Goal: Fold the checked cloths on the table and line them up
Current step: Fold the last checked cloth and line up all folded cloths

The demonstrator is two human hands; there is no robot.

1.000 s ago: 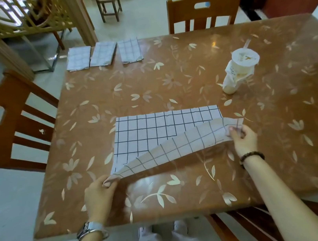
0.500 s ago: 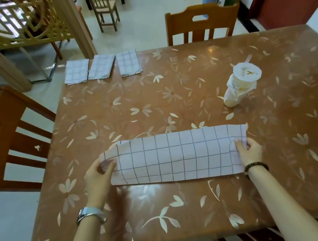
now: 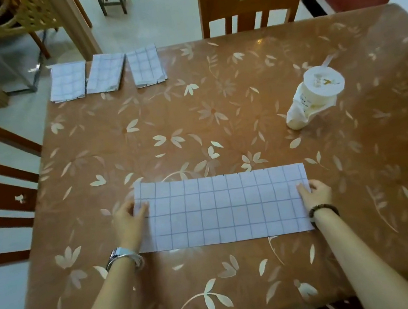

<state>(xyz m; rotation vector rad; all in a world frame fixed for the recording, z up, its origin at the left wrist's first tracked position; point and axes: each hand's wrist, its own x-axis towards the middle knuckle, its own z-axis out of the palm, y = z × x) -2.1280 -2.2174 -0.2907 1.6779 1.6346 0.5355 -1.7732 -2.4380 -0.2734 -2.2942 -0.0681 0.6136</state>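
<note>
A wide brown glossy table (image 3: 220,130) with a pale leaf pattern fills the view, and an orange-brown wooden chair (image 3: 251,1) stands at its far side. Near the front edge lies a long checked cloth (image 3: 224,209), white with thin dark lines, folded into a flat strip that runs from left to right.

Both forearms reach forward over the table. The left hand (image 3: 128,222) pinches the left short end of this strip, thumb on top and fingers curled at the edge. The right hand (image 3: 316,194) pinches the right short end in the same way.

At the far left corner three small folded checked cloths (image 3: 105,72) lie side by side in a row. A white plastic lidded cup (image 3: 313,98) with a straw stands far right. The left wrist has a silver watch (image 3: 123,256), the right a dark bead bracelet (image 3: 322,209).
</note>
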